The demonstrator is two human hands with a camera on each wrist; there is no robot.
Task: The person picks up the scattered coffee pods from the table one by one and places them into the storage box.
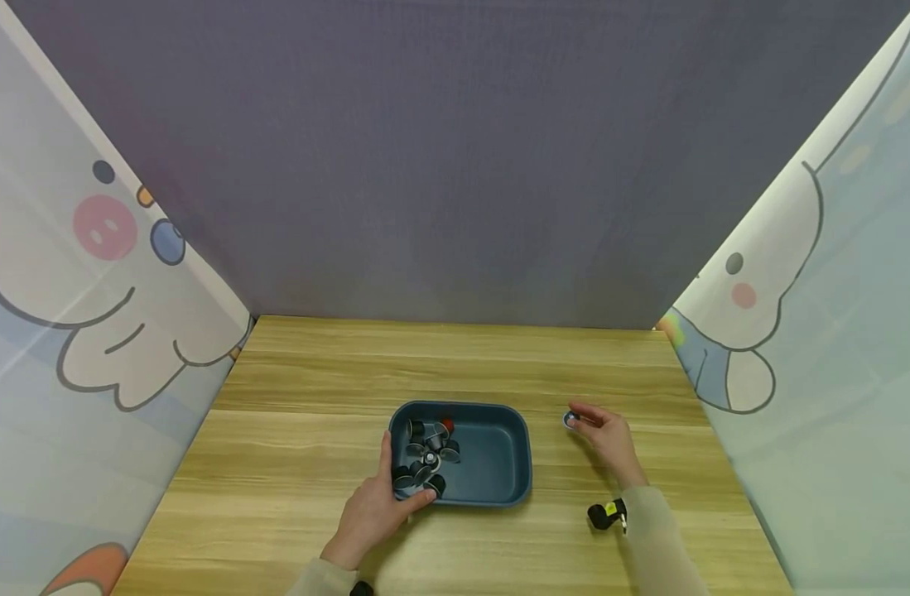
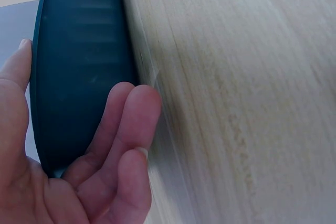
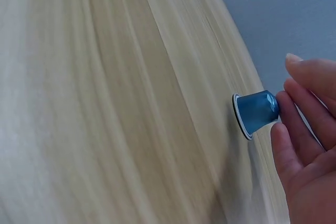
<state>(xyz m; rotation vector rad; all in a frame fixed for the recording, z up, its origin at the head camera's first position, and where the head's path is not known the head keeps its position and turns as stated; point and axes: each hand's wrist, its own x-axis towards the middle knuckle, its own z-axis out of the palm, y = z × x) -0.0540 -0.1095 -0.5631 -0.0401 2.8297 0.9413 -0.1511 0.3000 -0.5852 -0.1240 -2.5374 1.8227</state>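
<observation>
A dark blue-green tray (image 1: 492, 463) stands on the wooden table, with several coffee capsules (image 1: 428, 457), mostly dark and one red, heaped in its left part. My left hand (image 1: 370, 509) grips the tray's front left corner, thumb at the front rim and a finger along the left side. In the left wrist view more fingers (image 2: 139, 114) lie curled against the tray's outer wall (image 2: 84, 66). To the right of the tray, my right hand (image 1: 611, 443) pinches a blue coffee capsule (image 3: 257, 111) by its narrow end, its rim pointing away from the fingertips.
A small black and yellow device (image 1: 606, 513) is at the right wrist. The wooden table (image 1: 313, 372) meets a grey panel (image 1: 455, 165) at the back. Panels printed with cartoon animals stand on the left (image 1: 104, 290) and right (image 1: 820, 331).
</observation>
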